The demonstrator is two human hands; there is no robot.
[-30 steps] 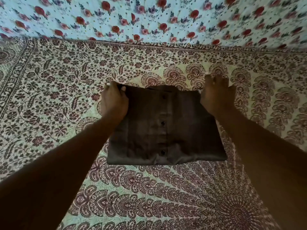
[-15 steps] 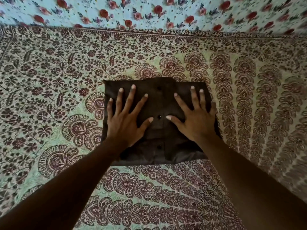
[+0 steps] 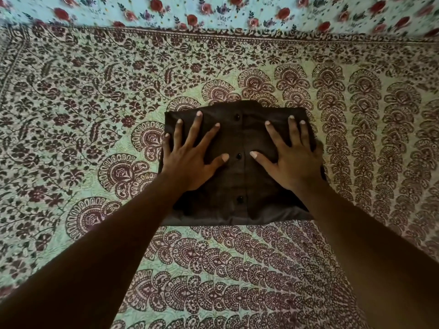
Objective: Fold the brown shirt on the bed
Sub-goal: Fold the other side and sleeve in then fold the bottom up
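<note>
The brown shirt (image 3: 240,181) lies folded into a compact rectangle in the middle of the bed, button placket facing up with three dark buttons showing. My left hand (image 3: 190,157) presses flat on its left half, fingers straight and spread. On the right half my right hand (image 3: 291,157) presses flat the same way, its outer edge reaching the shirt's right border. Both forearms hide the shirt's lower corners.
The bed is covered by a green and maroon paisley bedspread (image 3: 95,119) that stretches on all sides of the shirt. Behind its far border hangs a light blue cloth with red roses (image 3: 213,13).
A second ago both hands held the shirt's far corners. They moved onto the top of the folded shirt and now press it flat, slid slightly outward since half a second ago.
</note>
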